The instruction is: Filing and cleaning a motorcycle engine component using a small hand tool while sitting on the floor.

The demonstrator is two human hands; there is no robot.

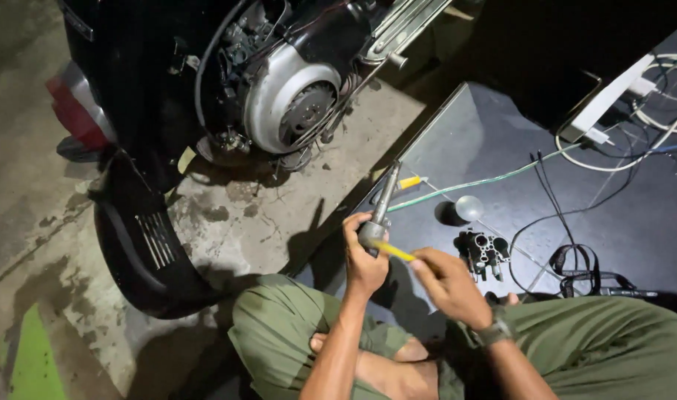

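Fingers of the left hand [364, 259] were wrapped tight around the lower end of a grey metal tube [381, 207], which stood tilted above the dark board [501, 133] in front of the seated person. The right hand [448, 285] pinched a thin yellow tool [392, 250] between thumb and fingers, its tip touching the tube's base. A black multi-holed part [483, 252] lay just beside, near a scooter engine [290, 104].

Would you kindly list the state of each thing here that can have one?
Left hand: gripping a grey metal part, held tilted.
Right hand: pinching a yellow tool against the part.
Scooter engine: side cover off, exposed.
Black side panel: removed, lying on the floor.
Spoon: lying on the dark board.
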